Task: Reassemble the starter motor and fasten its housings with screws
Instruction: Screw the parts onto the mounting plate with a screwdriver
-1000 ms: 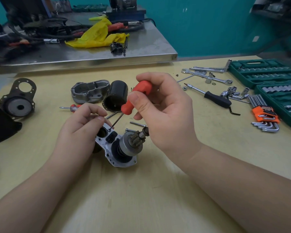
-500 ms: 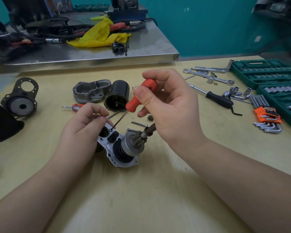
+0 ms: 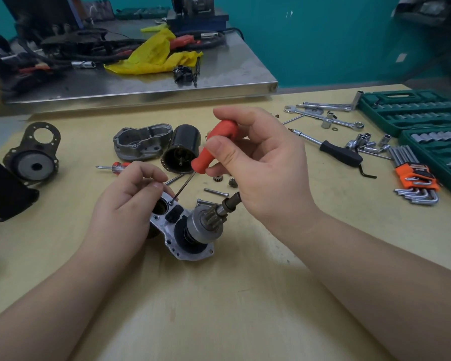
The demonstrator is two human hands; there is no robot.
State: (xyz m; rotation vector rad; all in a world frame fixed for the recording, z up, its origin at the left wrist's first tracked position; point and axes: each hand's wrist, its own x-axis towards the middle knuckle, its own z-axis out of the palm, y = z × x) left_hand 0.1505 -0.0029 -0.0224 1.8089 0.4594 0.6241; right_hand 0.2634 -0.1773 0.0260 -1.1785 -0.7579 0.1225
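Observation:
The starter motor's silver gear housing (image 3: pixel 173 237) lies on the wooden table with its pinion gear and shaft (image 3: pixel 214 214) pointing right. My right hand (image 3: pixel 258 168) grips a red-handled screwdriver (image 3: pixel 214 144), and its thin blade slants down to a screw (image 3: pixel 171 202) on the housing's upper edge. My left hand (image 3: pixel 125 204) holds the housing's left end, fingertips beside the screw. A grey cast cover (image 3: pixel 141 140) and the black motor can (image 3: pixel 181 152) lie just behind. Two small gears (image 3: pixel 224 180) and loose bolts (image 3: pixel 215 192) rest between them.
A small red screwdriver (image 3: pixel 115 166) lies at left, with a black flanged part (image 3: pixel 33 155) beyond it. To the right are a black-handled driver (image 3: pixel 336 152), wrenches (image 3: pixel 323 118), an orange hex key set (image 3: pixel 414 183) and green socket cases (image 3: pixel 412 110). A steel bench (image 3: pixel 141 84) stands behind.
My right hand has turned the red handle slightly while the blade stays on the screw. The left hand and housing have barely shifted.

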